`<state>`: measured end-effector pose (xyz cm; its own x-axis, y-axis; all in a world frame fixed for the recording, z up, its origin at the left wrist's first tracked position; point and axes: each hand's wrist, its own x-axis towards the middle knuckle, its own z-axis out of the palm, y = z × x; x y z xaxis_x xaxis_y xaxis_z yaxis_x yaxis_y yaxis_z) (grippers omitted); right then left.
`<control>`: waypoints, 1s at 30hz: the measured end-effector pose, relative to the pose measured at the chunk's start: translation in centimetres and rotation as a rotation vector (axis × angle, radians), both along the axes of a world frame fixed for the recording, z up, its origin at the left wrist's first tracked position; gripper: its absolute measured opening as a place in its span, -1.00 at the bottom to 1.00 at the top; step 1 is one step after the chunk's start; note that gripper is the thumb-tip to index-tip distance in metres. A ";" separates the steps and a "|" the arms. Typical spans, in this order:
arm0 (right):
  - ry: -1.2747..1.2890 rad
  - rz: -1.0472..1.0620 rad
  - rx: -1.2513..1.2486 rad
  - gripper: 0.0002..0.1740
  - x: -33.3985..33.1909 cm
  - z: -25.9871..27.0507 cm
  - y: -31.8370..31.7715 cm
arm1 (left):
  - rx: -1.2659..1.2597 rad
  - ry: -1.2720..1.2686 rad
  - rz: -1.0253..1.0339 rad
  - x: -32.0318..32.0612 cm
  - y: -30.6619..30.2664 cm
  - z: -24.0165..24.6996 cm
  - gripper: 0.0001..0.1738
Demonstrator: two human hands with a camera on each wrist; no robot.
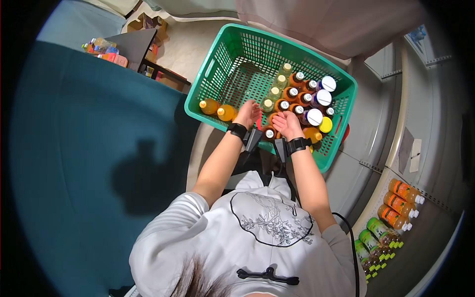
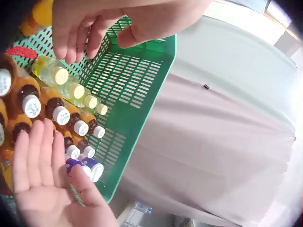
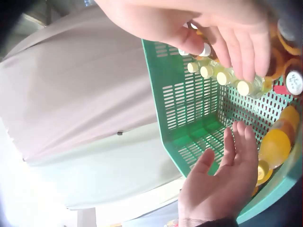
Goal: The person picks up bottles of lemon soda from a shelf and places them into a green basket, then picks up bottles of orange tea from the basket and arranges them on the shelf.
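Note:
Both hands hover over a green plastic basket (image 1: 292, 43), palms bared and fingers extended, holding nothing. The left hand (image 1: 249, 114) is between two orange juice bottles (image 1: 226, 113) and a row of pale-yellow bottles with cream caps (image 1: 267, 105). Beside it, the right hand (image 1: 288, 123) overlaps several brown-orange bottles with white caps (image 1: 283, 105). In the right wrist view, the right hand (image 3: 236, 35) partly covers the cream-capped row. The left wrist view has the left hand (image 2: 128, 23) above the basket's slotted floor. A red strip (image 1: 259, 122) shows between the hands.
Wide white-lidded containers (image 1: 314, 117) and a yellow-lidded one (image 1: 326, 124) stand at the basket's right side. Shelving at right holds orange-labelled bottles (image 1: 398, 204) and green-labelled ones (image 1: 368, 240). A dark table (image 1: 133, 44) is at upper left; a curtain (image 1: 326, 24) hangs behind.

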<state>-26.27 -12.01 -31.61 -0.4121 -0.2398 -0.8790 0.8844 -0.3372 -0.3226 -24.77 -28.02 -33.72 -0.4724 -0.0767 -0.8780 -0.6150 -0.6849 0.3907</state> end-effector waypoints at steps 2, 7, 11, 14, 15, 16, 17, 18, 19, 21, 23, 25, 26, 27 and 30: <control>-0.033 0.001 0.059 -0.61 -1.0 -1.9 -1.3 | -0.026 -0.045 -0.112 -1.2 -0.3 -0.5 -0.67; -0.116 0.026 0.180 -0.65 -2.8 -5.0 -4.0 | -0.032 -0.098 -0.317 -3.5 -0.6 -4.3 -0.60; -0.099 0.143 0.097 -0.75 -3.6 -6.0 -4.6 | -0.090 -0.126 -0.506 -4.8 -0.6 -3.8 -0.52; -0.085 0.144 0.103 -0.80 -3.9 -6.4 -4.8 | -0.119 -0.139 -0.592 -5.7 -0.5 -3.8 -0.50; -0.075 0.158 0.123 -0.80 -4.1 -6.5 -4.9 | -0.107 -0.123 -0.607 -5.8 -0.5 -3.6 -0.50; -0.073 0.174 0.116 -0.80 -4.1 -7.4 -4.8 | -0.095 -0.107 -0.622 -5.9 -0.5 -3.3 -0.49; -0.074 0.168 0.117 -0.80 -4.2 -7.9 -4.9 | -0.094 -0.107 -0.628 -6.1 -0.5 -3.0 -0.49; -0.077 0.174 0.138 -0.80 -4.2 -8.2 -5.0 | -0.093 -0.109 -0.654 -6.2 -0.5 -2.7 -0.50; -0.078 0.180 0.158 -0.80 -4.3 -8.4 -5.0 | -0.092 -0.111 -0.680 -6.4 -0.5 -2.6 -0.50; -0.058 0.204 0.136 -0.80 -4.4 -8.2 -5.1 | -0.084 -0.087 -0.688 -6.5 -0.5 -2.9 -0.52; -0.062 0.223 0.165 -0.81 -4.6 -7.5 -5.5 | -0.112 -0.091 -0.698 -6.6 -0.5 -3.0 -0.54; -0.077 0.203 0.185 -0.82 -4.4 -9.1 -5.6 | -0.205 -0.112 -0.553 -6.5 0.1 -2.9 -0.70; -0.089 0.222 0.208 -0.81 -4.2 -10.3 -5.4 | -0.217 -0.096 -0.581 -6.4 0.1 -3.2 -0.71; -0.100 0.242 0.231 -0.81 -4.4 -10.3 -5.5 | -0.229 -0.079 -0.610 -6.4 0.1 -3.9 -0.72; -0.060 0.228 0.193 -0.67 -4.4 -10.3 -5.2 | -0.256 0.015 -0.705 -6.2 0.0 -5.9 -0.76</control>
<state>-30.64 -17.19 -41.91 -0.3124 -0.1461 -0.9387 0.9498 -0.0653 -0.3059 -30.98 -28.06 -39.65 -0.4968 0.0479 -0.8666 -0.8678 -0.0168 0.4966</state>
